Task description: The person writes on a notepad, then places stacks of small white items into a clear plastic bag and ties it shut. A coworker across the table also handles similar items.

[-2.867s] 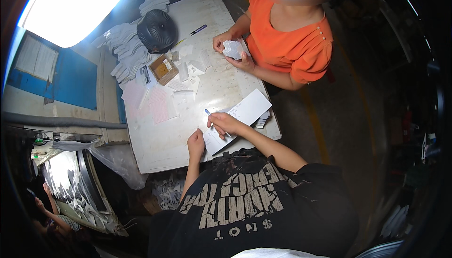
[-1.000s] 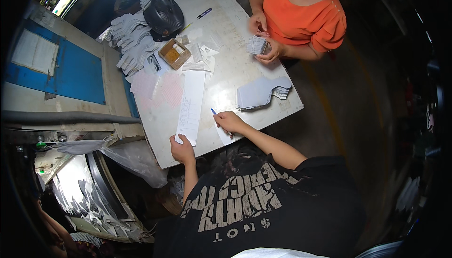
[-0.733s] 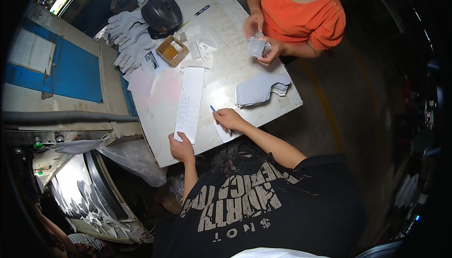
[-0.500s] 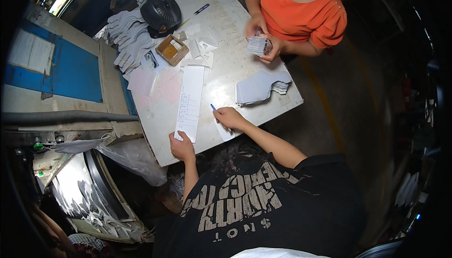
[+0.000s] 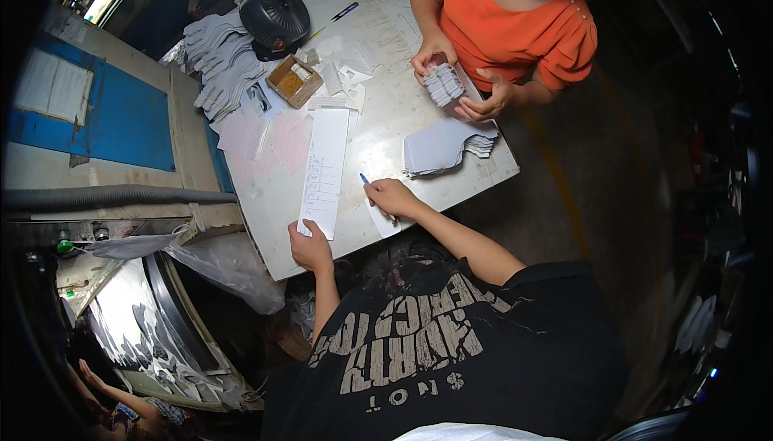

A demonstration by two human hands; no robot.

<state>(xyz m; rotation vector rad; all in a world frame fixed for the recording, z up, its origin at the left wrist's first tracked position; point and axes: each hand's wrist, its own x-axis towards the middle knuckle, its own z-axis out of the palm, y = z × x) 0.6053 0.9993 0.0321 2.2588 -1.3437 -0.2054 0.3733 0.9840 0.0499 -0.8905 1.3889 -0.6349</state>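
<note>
At the near edge of the white table, my left hand (image 5: 311, 246) pinches the lower end of a long white paper sheet (image 5: 326, 151) marked with handwritten rows. Its far end lies among other papers. To its right, my right hand (image 5: 391, 198) closes round a blue pen (image 5: 364, 178), whose blue end sticks out past the fingers. Beneath that hand lies a small white slip of paper (image 5: 382, 223), partly covered. Beyond it, a stack of pale grey cut pieces (image 5: 439, 149) rests by the table's right edge.
Across the table (image 5: 378, 55), a person in orange (image 5: 515, 30) holds a bundle of grey pieces (image 5: 444, 84). A black fan (image 5: 274, 16), piled grey pieces (image 5: 217, 59), a small cardboard box (image 5: 294, 81), pink sheets (image 5: 241, 135) and a dark blue tool (image 5: 345, 11) lie further back.
The person in orange has tilted the bundle and spread one hand away from it. At lower left, another person's hand has come up. My hands are nearly unmoved; the long sheet has shifted slightly.
</note>
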